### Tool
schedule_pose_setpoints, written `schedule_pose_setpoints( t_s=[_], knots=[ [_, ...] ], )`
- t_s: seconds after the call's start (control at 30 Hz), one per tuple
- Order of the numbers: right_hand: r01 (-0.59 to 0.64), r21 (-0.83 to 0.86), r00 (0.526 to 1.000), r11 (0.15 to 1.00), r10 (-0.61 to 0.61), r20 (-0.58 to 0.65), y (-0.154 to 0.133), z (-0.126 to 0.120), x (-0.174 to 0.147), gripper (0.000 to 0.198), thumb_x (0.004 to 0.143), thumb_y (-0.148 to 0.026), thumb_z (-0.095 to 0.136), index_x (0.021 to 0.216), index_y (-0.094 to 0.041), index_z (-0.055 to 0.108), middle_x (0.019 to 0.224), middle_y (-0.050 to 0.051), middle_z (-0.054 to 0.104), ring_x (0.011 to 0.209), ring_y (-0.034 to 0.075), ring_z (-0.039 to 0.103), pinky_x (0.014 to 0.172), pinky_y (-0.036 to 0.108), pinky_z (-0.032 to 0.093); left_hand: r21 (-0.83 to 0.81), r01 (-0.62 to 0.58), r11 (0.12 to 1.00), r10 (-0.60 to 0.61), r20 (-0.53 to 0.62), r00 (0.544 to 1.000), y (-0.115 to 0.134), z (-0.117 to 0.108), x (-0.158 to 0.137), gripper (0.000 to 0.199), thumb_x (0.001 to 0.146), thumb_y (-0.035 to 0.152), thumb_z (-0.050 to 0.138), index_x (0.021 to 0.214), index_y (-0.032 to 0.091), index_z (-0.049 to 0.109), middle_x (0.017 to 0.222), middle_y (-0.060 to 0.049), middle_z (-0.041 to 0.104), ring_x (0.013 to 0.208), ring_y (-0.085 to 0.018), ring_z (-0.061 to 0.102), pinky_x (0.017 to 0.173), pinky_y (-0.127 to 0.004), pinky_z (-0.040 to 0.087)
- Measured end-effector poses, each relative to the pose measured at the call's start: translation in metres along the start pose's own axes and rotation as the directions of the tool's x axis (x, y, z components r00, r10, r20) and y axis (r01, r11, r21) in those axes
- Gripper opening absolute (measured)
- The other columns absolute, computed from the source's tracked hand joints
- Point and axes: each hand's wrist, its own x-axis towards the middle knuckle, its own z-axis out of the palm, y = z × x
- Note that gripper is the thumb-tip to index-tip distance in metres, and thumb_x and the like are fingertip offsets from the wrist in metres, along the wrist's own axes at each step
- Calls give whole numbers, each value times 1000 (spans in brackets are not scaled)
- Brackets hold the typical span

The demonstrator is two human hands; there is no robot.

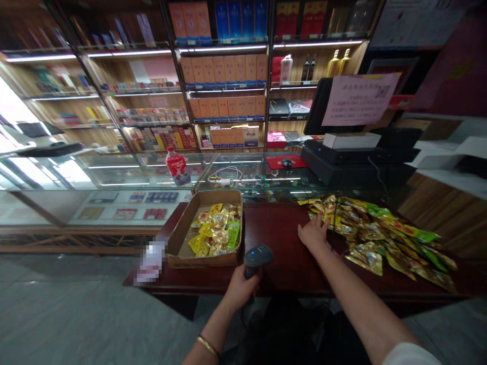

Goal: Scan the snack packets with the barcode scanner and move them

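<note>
My left hand [242, 288] is closed round the handle of a dark barcode scanner [258, 255], held above the table's front edge. A small blue light shows on the scanner's top. Over on the right, my right hand [314, 234] lies with fingers spread at the left edge of a pile of gold, yellow and green snack packets [375, 223]. Its fingertips reach the nearest packets, and none is seen lifted. To the left of the scanner stands an open cardboard box [205, 260] holding several similar packets [219, 238].
The dark red wooden table [272, 228] bears the box and pile. Behind it runs a glass display counter [243, 175] with a red bottle [177, 166], a mouse [286, 162] and a monitor [319, 106]. A pixelated white item [150, 263] lies at the table's left edge.
</note>
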Motion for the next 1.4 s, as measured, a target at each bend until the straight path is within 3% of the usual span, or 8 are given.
schedule_pose_setpoints(
  t_s=[0.17, 0.27, 0.4, 0.57, 0.67, 0.77, 0.9, 1.4],
  knots=[
    [126, 141, 990, 982, -116, -78, -15, -12, -59, 56, 96, -37, 40, 128, 3, 62, 143, 32, 51, 136, 43, 40, 114, 68, 4, -16, 4, 1000, -4, 5, 1000, 4, 1, -1, 29, 69, 41, 75, 76, 16, 60, 46, 4, 56, 35, -8, 45, 38, -19, 33],
    [210, 233, 976, 949, -188, -113, -13, -21, -79, 43, 98, -28, 37, 128, -11, 64, 135, 23, 61, 123, 36, 52, 111, 60, 24, 1, 6, 1000, -6, 12, 1000, 7, 1, -1, 29, 71, 41, 73, 76, 16, 60, 46, 4, 57, 35, -9, 46, 38, -20, 34],
    [121, 272, 990, 955, -97, -101, 0, -30, -72, 45, 95, -21, 44, 137, -14, 58, 137, 21, 57, 116, 33, 56, 95, 44, 41, -14, -7, 1000, 7, 3, 1000, 8, 1, -2, 33, 70, 46, 74, 76, 16, 59, 45, 4, 56, 35, -9, 46, 39, -20, 35],
    [97, 356, 995, 929, -87, -42, 5, -24, -66, 50, 94, -24, 49, 144, -22, 54, 120, 18, 65, 115, 34, 57, 93, 46, 44, -5, -36, 999, 37, 13, 999, 7, 0, -1, 33, 71, 45, 73, 77, 16, 59, 47, 4, 57, 35, -9, 47, 39, -20, 35],
    [212, 590, 977, 779, -169, -128, 0, -12, -76, 44, 95, -22, 44, 137, -24, 59, 117, 12, 62, 108, 25, 61, 95, 39, 48, -6, -31, 1000, 31, 21, 999, 8, 0, -1, 33, 71, 45, 74, 78, 16, 60, 47, 4, 57, 35, -9, 46, 39, -20, 35],
    [259, 747, 964, 612, -114, -241, -6, -1, -88, 39, 94, -26, 46, 129, -23, 63, 120, 10, 56, 111, 23, 60, 99, 35, 50, -17, -15, 1000, 16, 21, 1000, 9, 1, -1, 36, 71, 48, 74, 78, 16, 59, 46, 4, 57, 35, -9, 46, 40, -20, 35],
    [289, 802, 953, 522, -79, -292, -7, 4, -95, 37, 94, -29, 49, 128, -24, 61, 119, 10, 54, 110, 24, 60, 100, 40, 51, -14, -17, 1000, 18, 30, 999, 9, 1, -1, 40, 72, 53, 74, 75, 16, 58, 46, 4, 57, 35, -8, 45, 40, -19, 34],
    [393, 766, 912, 509, -112, -394, -7, 8, -95, 36, 92, -20, 49, 127, -23, 58, 116, 12, 57, 110, 26, 60, 95, 41, 54, -29, -22, 999, 23, 8, 1000, 6, -1, 0, 42, 71, 55, 75, 72, 16, 59, 43, 6, 53, 35, -8, 46, 44, -21, 38]
  ],
)
